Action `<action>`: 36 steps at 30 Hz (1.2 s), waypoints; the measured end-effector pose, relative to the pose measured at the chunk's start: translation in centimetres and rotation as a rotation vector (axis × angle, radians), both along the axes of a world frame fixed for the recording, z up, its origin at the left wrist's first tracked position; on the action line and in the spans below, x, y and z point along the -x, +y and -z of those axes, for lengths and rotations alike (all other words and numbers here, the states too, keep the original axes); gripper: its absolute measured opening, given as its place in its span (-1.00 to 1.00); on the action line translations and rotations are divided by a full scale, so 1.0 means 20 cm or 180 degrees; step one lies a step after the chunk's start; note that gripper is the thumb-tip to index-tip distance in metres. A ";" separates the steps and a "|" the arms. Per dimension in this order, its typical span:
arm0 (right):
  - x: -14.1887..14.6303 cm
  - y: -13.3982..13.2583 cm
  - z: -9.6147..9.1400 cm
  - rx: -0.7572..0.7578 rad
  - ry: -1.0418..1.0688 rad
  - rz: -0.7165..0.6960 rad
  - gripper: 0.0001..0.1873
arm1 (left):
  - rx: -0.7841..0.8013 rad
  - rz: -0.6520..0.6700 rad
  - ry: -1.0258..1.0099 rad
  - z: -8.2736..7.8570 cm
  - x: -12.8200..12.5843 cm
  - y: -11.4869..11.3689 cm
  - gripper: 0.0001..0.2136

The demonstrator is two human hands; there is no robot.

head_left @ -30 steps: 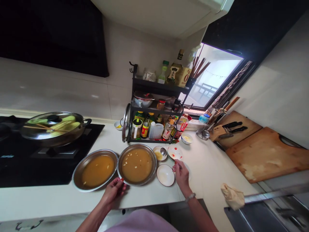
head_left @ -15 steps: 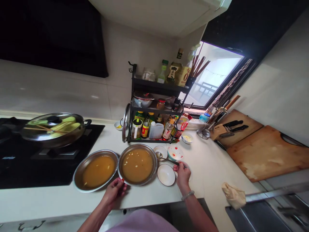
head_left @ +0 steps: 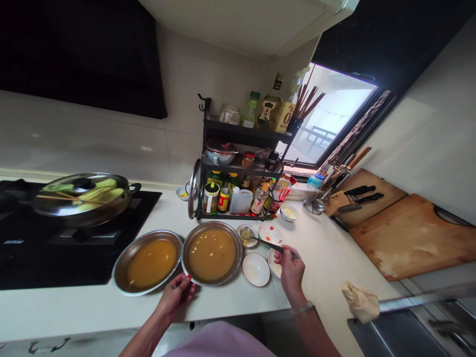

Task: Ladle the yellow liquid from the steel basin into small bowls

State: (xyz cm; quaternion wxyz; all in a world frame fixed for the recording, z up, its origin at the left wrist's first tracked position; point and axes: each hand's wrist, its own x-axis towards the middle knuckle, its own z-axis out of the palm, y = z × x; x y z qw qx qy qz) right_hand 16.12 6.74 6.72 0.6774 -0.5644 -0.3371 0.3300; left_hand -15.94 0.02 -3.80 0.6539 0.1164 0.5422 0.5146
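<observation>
With the fingers of my left hand, I pinch the near rim of a round metal basin of brown broth with pale bits floating in it. A second metal basin of similar broth stands against its left side. My right hand is closed around the dark handle of a small metal ladle. The ladle's head is over a small white dish, and some liquid shows in it. Nearer me lies another white dish. A third dish is partly hidden by my right hand.
A lidded pan stands on the black stove. Behind the basins is a black rack of bottles and jars. A red-patterned bowl and a bowl of chopped pale food stand nearby. Cutting boards and knives are at right.
My right hand has moved to the right and slightly nearer, tilting the ladle, whose head stays over the small rear dish. My left hand has kept its place at the basin's rim.
</observation>
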 end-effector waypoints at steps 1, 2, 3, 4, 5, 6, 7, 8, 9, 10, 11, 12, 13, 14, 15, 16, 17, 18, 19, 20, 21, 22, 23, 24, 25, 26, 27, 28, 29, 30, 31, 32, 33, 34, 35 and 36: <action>0.00 -0.01 -0.01 -0.0012 -0.0015 -0.0040 -0.58 | 0.0001 -0.0003 0.0001 0.00 0.00 0.00 -0.71; 0.01 -0.02 -0.02 -0.0018 -0.0030 -0.0085 -0.58 | -0.0001 -0.0010 0.0003 0.01 0.00 0.00 -0.70; 0.02 -0.03 -0.03 -0.0023 -0.0051 -0.0140 -0.57 | -0.0012 -0.0014 -0.0001 0.01 0.00 0.00 -0.69; 0.03 -0.05 -0.04 -0.0029 -0.0081 -0.0207 -0.57 | -0.0022 -0.0016 -0.0011 0.01 0.00 0.00 -0.68; 0.04 -0.06 -0.04 -0.0035 -0.0118 -0.0280 -0.57 | -0.0030 -0.0016 -0.0021 0.01 0.00 0.00 -0.68; 0.06 -0.08 -0.04 -0.0036 -0.0161 -0.0355 -0.57 | -0.0032 -0.0011 -0.0025 0.01 0.00 0.00 -0.67; 0.07 -0.09 -0.04 -0.0035 -0.0212 -0.0431 -0.57 | -0.0029 -0.0005 -0.0023 0.01 0.00 0.00 -0.67; 0.09 -0.11 -0.03 -0.0037 -0.0274 -0.0511 -0.57 | -0.0020 -0.0004 -0.0013 0.01 0.00 0.00 -0.67; 0.10 -0.12 -0.03 -0.0050 -0.0350 -0.0602 -0.57 | -0.0009 -0.0009 0.0000 0.01 0.00 0.00 -0.68; 0.11 -0.14 -0.02 -0.0083 -0.0443 -0.0698 -0.58 | -0.0001 -0.0012 0.0009 0.01 0.00 0.00 -0.69; 0.12 -0.15 -0.02 -0.0137 -0.0549 -0.0794 -0.59 | -0.0002 -0.0015 0.0010 0.01 0.00 0.00 -0.69; 0.13 -0.16 -0.01 -0.0214 -0.0664 -0.0887 -0.61 | -0.0010 -0.0019 0.0003 0.01 0.00 0.00 -0.70; 0.13 -0.17 -0.01 -0.0307 -0.0780 -0.0969 -0.63 | -0.0022 -0.0020 -0.0009 0.01 0.00 0.00 -0.71; 0.13 -0.18 -0.01 -0.0405 -0.0898 -0.1034 -0.66 | -0.0030 -0.0021 -0.0021 0.00 0.00 0.00 -0.71; 0.12 -0.18 -0.01 -0.0510 -0.1015 -0.1080 -0.69 | -0.0038 -0.0020 -0.0030 0.00 0.00 0.00 -0.71; 0.11 -0.18 -0.01 -0.0611 -0.1127 -0.1117 -0.72 | -0.0046 -0.0016 -0.0036 0.00 0.00 0.00 -0.71; 0.10 -0.17 0.00 -0.0698 -0.1224 -0.1133 -0.74 | -0.0051 -0.0010 -0.0035 -0.01 -0.01 -0.01 -0.71; 0.08 -0.16 0.00 -0.0764 -0.1299 -0.1118 -0.75 | -0.0050 -0.0005 -0.0028 -0.01 -0.01 -0.01 -0.71; 0.06 -0.15 0.00 -0.0801 -0.1358 -0.1071 -0.76 | -0.0039 -0.0010 -0.0016 -0.01 -0.01 -0.01 -0.71; 0.05 -0.14 0.01 -0.0809 -0.1405 -0.1005 -0.77 | -0.0025 -0.0023 -0.0003 -0.02 -0.01 -0.01 -0.72; 0.04 -0.12 0.02 -0.0789 -0.1447 -0.0935 -0.77 | -0.0005 -0.0038 0.0009 -0.02 -0.01 -0.01 -0.72; 0.02 -0.10 0.04 -0.0750 -0.1488 -0.0865 -0.77 | 0.0013 -0.0051 0.0015 -0.02 -0.01 0.00 -0.72; 0.01 -0.08 0.05 -0.0702 -0.1535 -0.0811 -0.76 | 0.0020 -0.0055 0.0010 -0.02 -0.01 0.00 -0.71; 0.00 -0.06 0.07 -0.0648 -0.1587 -0.0778 -0.76 | 0.0016 -0.0049 0.0000 -0.01 -0.01 0.00 -0.71; 0.00 -0.04 0.09 -0.0603 -0.1638 -0.0753 -0.76 | 0.0004 -0.0037 -0.0012 -0.01 -0.01 0.00 -0.70; -0.01 -0.03 0.10 -0.0571 -0.1686 -0.0733 -0.75 | -0.0011 -0.0025 -0.0022 -0.01 -0.01 0.00 -0.69; -0.01 -0.02 0.12 -0.0554 -0.1732 -0.0720 -0.75 | -0.0021 -0.0018 -0.0027 0.00 0.00 0.00 -0.69; -0.01 -0.01 0.13 -0.0546 -0.1777 -0.0719 -0.75 | -0.0024 -0.0020 -0.0027 0.00 0.00 0.00 -0.69; -0.01 -0.01 0.14 -0.0540 -0.1809 -0.0729 -0.75 | -0.0018 -0.0029 -0.0019 0.00 0.00 0.00 -0.70; -0.01 0.00 0.16 -0.0536 -0.1820 -0.0740 -0.74 | -0.0004 -0.0034 -0.0010 -0.01 -0.01 0.00 -0.70; -0.01 -0.01 0.17 -0.0519 -0.1811 -0.0752 -0.73 | 0.0006 -0.0035 -0.0004 -0.01 -0.01 0.00 -0.71; -0.01 -0.01 0.18 -0.0479 -0.1773 -0.0752 -0.72 | 0.0008 -0.0032 -0.0003 -0.01 -0.01 0.00 -0.71; 0.00 -0.01 0.20 -0.0412 -0.1696 -0.0735 -0.70 | 0.0011 -0.0027 -0.0006 -0.02 -0.01 0.00 -0.71; 0.01 -0.01 0.21 -0.0319 -0.1570 -0.0690 -0.67 | 0.0011 -0.0019 -0.0015 -0.02 -0.01 0.00 -0.70; 0.02 -0.01 0.23 -0.0206 -0.1398 -0.0609 -0.64 | 0.0004 -0.0014 -0.0026 -0.03 -0.01 0.00 -0.70; 0.02 0.00 0.24 -0.0086 -0.1188 -0.0496 -0.62 | 0.0002 -0.0011 -0.0034 -0.03 -0.01 -0.01 -0.69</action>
